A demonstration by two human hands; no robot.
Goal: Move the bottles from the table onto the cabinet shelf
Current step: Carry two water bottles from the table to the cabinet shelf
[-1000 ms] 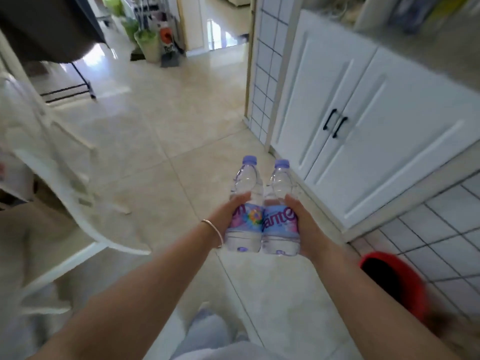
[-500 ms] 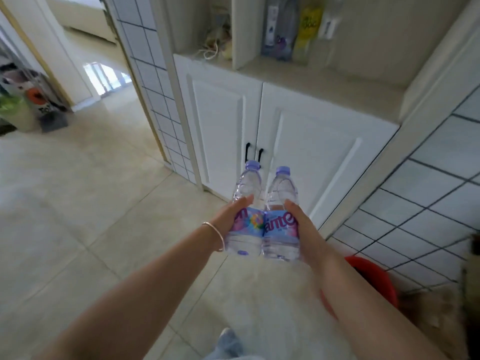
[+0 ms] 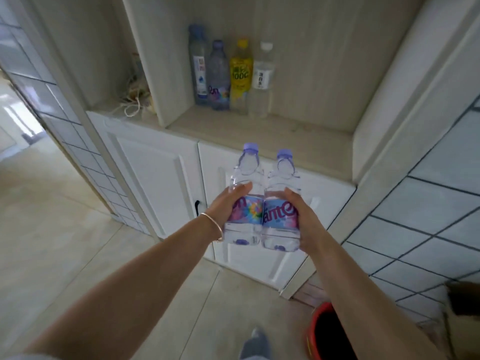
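Purple-capped bottles — two held (image 3: 244,203) (image 3: 281,211); four on shelf (image 3: 259,131).

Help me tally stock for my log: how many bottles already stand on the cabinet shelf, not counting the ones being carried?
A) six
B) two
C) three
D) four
D: four bottles stand in a row at the back of the cabinet shelf: a tall clear bottle, a purple-labelled bottle, a yellow bottle and a white-capped bottle.
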